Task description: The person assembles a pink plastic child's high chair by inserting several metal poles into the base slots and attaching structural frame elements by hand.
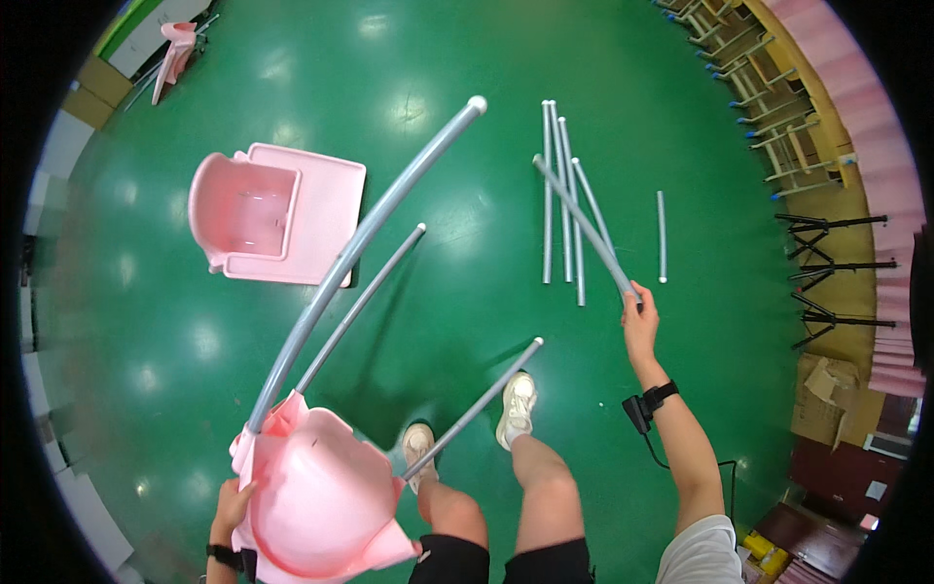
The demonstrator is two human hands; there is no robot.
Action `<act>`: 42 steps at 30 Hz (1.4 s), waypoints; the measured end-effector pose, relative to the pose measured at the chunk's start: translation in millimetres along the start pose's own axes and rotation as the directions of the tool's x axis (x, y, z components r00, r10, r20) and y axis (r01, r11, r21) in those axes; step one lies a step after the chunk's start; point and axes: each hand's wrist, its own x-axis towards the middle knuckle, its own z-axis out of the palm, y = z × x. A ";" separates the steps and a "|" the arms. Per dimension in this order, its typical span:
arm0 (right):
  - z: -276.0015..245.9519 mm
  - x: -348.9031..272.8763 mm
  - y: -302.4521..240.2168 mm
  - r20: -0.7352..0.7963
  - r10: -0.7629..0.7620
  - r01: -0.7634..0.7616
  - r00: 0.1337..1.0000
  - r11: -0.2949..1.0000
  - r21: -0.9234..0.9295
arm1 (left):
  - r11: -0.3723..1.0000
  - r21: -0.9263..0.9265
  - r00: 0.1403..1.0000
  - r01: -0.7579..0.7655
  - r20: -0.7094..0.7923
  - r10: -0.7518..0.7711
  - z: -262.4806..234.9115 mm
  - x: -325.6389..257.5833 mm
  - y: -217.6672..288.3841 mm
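Note:
My left hand [232, 501] grips the edge of a pink plastic child seat [316, 492], which is tipped over close to my legs. Three grey metal legs stick out of it: a long one [360, 238] with a white end cap, a second [360, 307] beside it, and a third [477, 404] pointing toward my right shoe. Any fourth leg position is hidden from me. On the right, my right hand [639, 316] is closed around the near end of a loose grey tube [589, 229]. Its far end reaches over several similar tubes [547, 209] lying on the floor.
Another pink seat with a tray [336, 209] lies on the green floor at left. A single grey tube [663, 238] lies apart at right. Stacked desks or chairs [769, 107], black folded stands [827, 268] and a cardboard box [825, 394] line the right wall.

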 end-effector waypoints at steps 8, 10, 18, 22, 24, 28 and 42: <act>-172.8 -98.8 -101.0 0.071 -0.067 0.092 0.995 0.900 -0.427 | 0.997 0.021 0.996 0.072 -0.061 -0.071 -8.5 -19.0 44.9; -185.6 -134.4 -75.6 0.153 -0.096 0.155 0.984 0.882 -0.445 | 0.997 0.003 0.996 0.072 -0.048 -0.072 -1.8 -14.4 49.7; -172.0 -254.1 -10.6 0.142 0.108 -0.024 0.984 0.868 -0.496 | 0.989 0.107 0.994 0.104 -0.044 -0.100 -1.4 -31.1 58.6; -165.6 -271.4 -25.7 0.150 0.169 -0.090 0.974 0.899 -0.428 | 0.991 0.110 0.997 0.071 -0.025 -0.069 -0.3 -38.5 54.3; -150.9 -281.4 -23.0 0.166 0.188 -0.114 0.968 0.920 -0.374 | 0.995 0.009 0.993 0.098 -0.071 -0.097 -0.2 -47.6 70.5; -102.4 -296.3 63.4 0.075 0.129 -0.101 0.989 0.947 -0.304 | 0.991 -0.129 0.999 0.024 -0.020 -0.026 12.6 -60.9 89.0; -76.9 -240.6 165.8 0.005 0.368 -0.367 0.930 0.924 0.106 | 0.990 -0.125 0.998 -0.061 0.019 0.064 39.9 -74.4 123.9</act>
